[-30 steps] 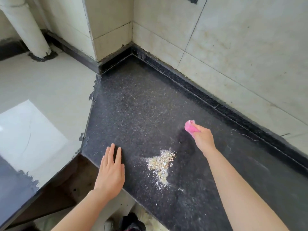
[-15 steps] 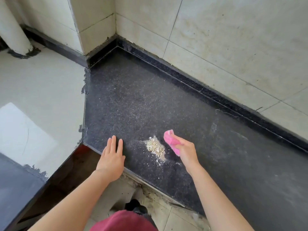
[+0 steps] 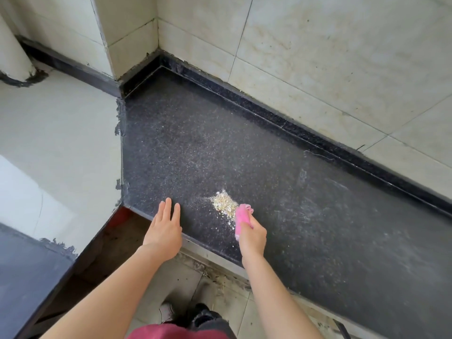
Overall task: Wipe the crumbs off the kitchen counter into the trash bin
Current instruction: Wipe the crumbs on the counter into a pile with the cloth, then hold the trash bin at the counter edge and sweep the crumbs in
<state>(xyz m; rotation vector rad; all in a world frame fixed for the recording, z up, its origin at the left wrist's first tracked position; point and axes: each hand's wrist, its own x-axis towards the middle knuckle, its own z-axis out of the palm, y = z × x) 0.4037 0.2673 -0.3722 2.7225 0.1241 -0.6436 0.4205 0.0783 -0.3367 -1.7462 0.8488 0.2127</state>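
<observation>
Crumbs (image 3: 224, 203) lie just beyond right hand (image 3: 252, 234) gripping pink cloth (image 3: 241, 220)

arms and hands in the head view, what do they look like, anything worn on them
Both forearms are bare to the bottom of the frame: no sleeves show. The left hand and right hand wear no gloves, and no rings, watch or bracelet are visible. No markings show.

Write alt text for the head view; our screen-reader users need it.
A right hand presses a pink cloth against a small crumb pile near the front edge of a dark speckled counter, while the left hand rests flat beside it.
</observation>
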